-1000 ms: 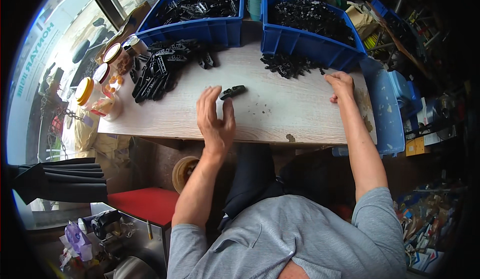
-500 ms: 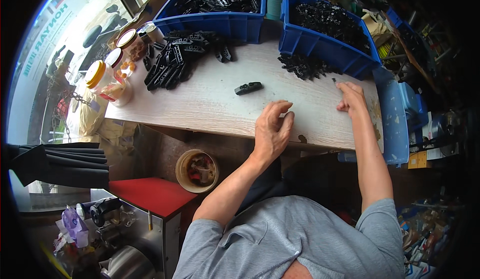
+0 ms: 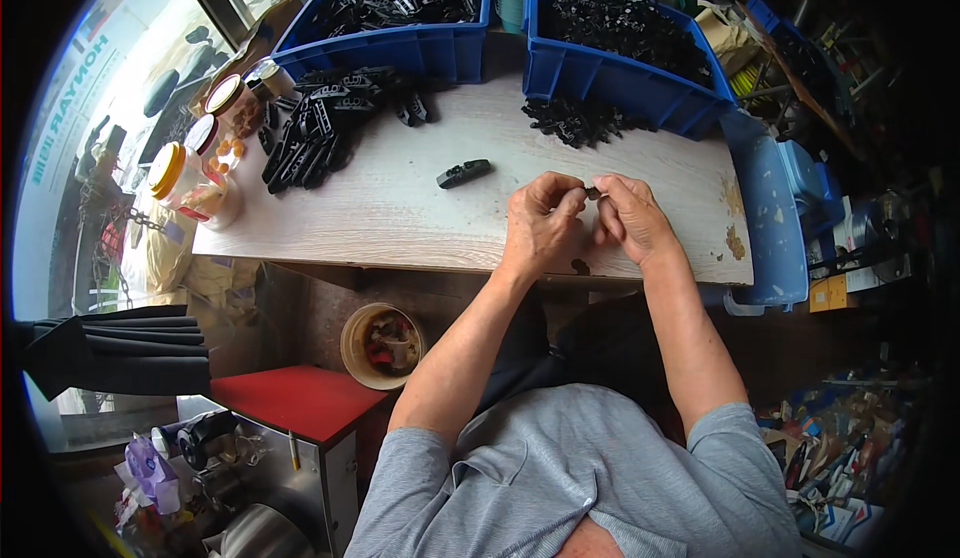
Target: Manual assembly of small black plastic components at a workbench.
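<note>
My left hand (image 3: 541, 223) and my right hand (image 3: 634, 220) meet over the front part of the table. Their fingertips pinch a small black plastic part (image 3: 592, 194) between them, mostly hidden by the fingers. Left of the hands, a single long black plastic piece (image 3: 465, 173) lies by itself on the tabletop. A loose heap of similar long black pieces (image 3: 318, 136) is spread farther left. Small black parts (image 3: 575, 122) are piled beyond my hands, before the right blue bin.
Two blue bins stand at the back: the left bin (image 3: 400, 53) holds long black pieces, the right bin (image 3: 620, 86) small parts. A yellow-lidded jar (image 3: 205, 193) and other jars line the table's left edge. Below is a bucket (image 3: 352, 353) near a red-topped cabinet (image 3: 290, 398).
My right hand has come left from beside the small-part pile to my left hand, bringing a small black part. The view has shifted slightly; the single long piece still lies on the table.
</note>
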The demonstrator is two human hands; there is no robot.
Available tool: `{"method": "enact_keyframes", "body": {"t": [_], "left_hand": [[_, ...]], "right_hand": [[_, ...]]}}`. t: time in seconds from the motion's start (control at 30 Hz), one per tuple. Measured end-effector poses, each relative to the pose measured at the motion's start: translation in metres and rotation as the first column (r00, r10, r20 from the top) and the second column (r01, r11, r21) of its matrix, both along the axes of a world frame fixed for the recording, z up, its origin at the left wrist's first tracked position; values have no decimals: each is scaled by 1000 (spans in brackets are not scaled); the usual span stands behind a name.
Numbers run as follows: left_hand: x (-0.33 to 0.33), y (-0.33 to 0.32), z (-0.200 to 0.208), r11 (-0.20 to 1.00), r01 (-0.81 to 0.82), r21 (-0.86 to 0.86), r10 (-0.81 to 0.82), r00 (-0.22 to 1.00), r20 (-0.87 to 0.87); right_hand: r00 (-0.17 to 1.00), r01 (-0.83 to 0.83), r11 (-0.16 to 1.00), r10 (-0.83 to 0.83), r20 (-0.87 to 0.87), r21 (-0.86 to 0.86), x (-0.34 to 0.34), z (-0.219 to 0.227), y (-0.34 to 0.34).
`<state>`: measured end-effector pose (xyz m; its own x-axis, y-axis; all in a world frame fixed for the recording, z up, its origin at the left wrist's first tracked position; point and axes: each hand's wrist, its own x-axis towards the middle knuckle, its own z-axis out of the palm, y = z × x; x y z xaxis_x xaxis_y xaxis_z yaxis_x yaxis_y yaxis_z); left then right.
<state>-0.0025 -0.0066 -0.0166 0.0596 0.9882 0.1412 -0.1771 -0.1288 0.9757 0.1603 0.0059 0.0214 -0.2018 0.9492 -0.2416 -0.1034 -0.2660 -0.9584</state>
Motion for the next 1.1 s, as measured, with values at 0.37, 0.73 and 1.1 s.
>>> {"method": "enact_keyframes", "body": {"t": [0.37,0.73,1.1], "left_hand": [[-11,1,12,968,64,-243,8,958,287],[-83,3,9,770,-346,536,630,277,-725],[-90,-8,6,826,-155,542,560,349,-752]], "right_hand": [[997,82,991,-81,-10,107,-16,-2,-9],[996,85,993,-84,-14,86,-12,-7,-11],[991,136,989,-135,-25,57,-18,-2,-14]]}}
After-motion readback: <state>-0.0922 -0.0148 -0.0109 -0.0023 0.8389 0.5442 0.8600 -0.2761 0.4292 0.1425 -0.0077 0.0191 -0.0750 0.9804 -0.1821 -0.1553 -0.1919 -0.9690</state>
